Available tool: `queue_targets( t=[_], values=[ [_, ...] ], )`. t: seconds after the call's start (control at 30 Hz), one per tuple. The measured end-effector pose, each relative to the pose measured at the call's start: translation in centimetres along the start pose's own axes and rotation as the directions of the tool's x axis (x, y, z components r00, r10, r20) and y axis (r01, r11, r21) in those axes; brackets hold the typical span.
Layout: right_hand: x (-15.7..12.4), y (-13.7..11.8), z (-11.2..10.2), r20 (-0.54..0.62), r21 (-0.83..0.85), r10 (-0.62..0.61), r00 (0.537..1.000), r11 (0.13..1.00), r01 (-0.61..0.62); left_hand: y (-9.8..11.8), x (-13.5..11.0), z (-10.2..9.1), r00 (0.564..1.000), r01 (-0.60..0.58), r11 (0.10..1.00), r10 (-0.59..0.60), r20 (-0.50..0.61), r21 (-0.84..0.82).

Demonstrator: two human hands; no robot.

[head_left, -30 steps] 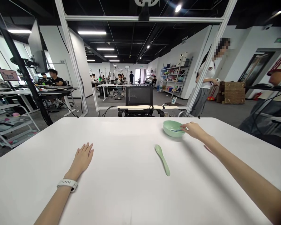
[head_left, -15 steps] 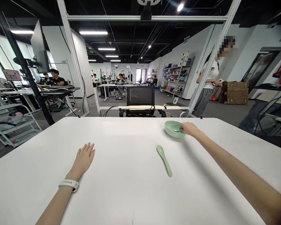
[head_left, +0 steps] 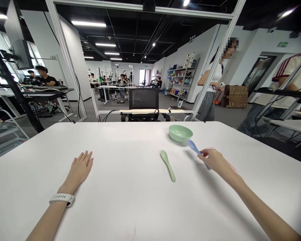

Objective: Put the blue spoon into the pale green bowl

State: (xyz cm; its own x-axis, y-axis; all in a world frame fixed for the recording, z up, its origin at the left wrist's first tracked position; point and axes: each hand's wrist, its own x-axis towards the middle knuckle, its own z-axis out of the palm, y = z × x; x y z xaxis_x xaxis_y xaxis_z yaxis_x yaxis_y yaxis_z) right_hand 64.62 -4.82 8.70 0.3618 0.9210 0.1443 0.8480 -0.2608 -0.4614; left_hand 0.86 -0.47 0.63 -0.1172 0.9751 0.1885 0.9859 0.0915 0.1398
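Observation:
Between the fingers of my right hand [head_left: 214, 161] is a blue spoon [head_left: 194, 146], held by its handle above the table with its bowl end pointing away to the left. Just beyond that spoon stands a green bowl [head_left: 180, 134], upright near the table's far edge. A green spoon [head_left: 168, 166] lies on the white table [head_left: 120, 187], left of my right hand and apart from it. My left hand [head_left: 80, 169] rests palm down on the table with fingers stretched out, holding nothing; a pale band circles its wrist.
A metal frame [head_left: 140, 8] rises behind the far table edge, with a black mesh chair [head_left: 143, 98] beyond it. One person [head_left: 210, 83] stands behind the frame at the right, another [head_left: 278, 90] farther right. Shelves [head_left: 182, 78] stand in the background.
My right hand has drawn the blue spoon out of the green bowl and back toward me. My left hand stays flat on the table. The whole view has shifted slightly.

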Motion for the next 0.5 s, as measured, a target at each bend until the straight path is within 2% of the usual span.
queue_targets(
  t=[0.07,0.17,0.33,0.5],
  values=[
    [-2.4,0.4,1.2,0.013,0.026,0.018,1.000,0.999,-0.018,-0.1,0.1,0.1,1.000,0.001,1.000,-0.001,-0.006,0.001],
    [-4.2,0.1,2.1,0.004,0.050,0.013,1.000,0.999,-0.013,-0.4,0.2,0.4,1.000,-0.012,1.000,0.012,-0.017,0.004],
    [-4.2,-0.7,2.1,-0.008,0.050,0.010,1.000,0.999,-0.010,-0.7,0.5,0.8,0.999,-0.032,0.999,0.032,-0.030,0.008],
    [-3.8,0.0,2.6,0.033,0.021,0.006,0.999,1.000,-0.006,-0.5,0.4,0.5,1.000,-0.025,1.000,0.025,-0.012,0.002]
  ],
)
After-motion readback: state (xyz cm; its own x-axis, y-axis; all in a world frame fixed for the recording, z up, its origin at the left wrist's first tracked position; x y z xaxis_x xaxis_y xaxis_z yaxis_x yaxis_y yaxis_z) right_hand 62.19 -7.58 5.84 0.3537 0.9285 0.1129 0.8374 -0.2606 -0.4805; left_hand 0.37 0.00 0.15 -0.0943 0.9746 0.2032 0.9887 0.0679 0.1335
